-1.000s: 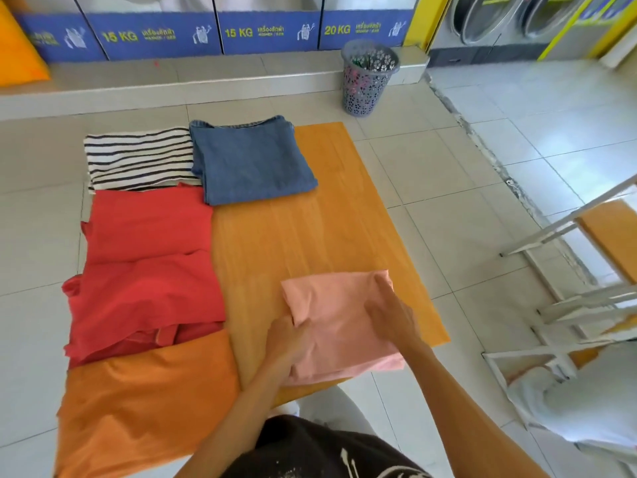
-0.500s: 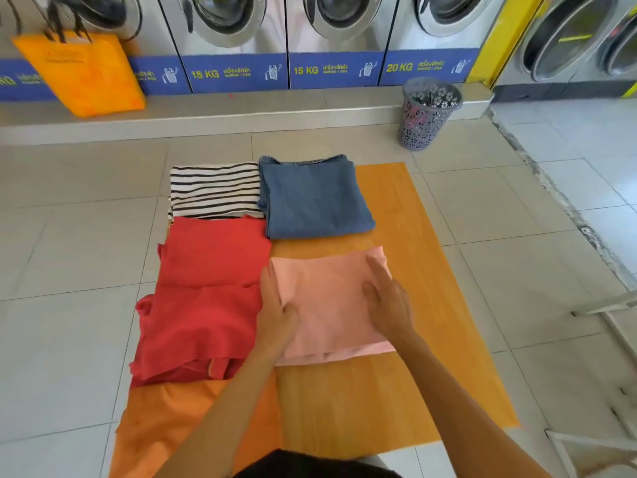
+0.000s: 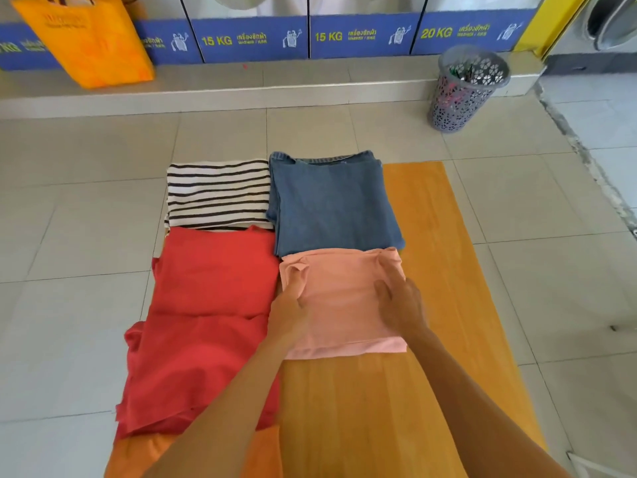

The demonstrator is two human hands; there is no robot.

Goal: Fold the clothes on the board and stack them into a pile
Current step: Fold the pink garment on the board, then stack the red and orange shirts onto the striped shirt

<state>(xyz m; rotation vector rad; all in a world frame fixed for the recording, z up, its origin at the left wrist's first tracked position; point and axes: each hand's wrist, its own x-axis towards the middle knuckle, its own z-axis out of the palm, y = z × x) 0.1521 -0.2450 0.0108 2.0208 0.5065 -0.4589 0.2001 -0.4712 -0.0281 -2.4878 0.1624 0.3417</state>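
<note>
Your hands [image 3: 287,313] [image 3: 401,305] grip the pink cloth [image 3: 339,298] on the board [image 3: 434,270]; fingertips tucked under fabric, pinch or press unclear.
</note>
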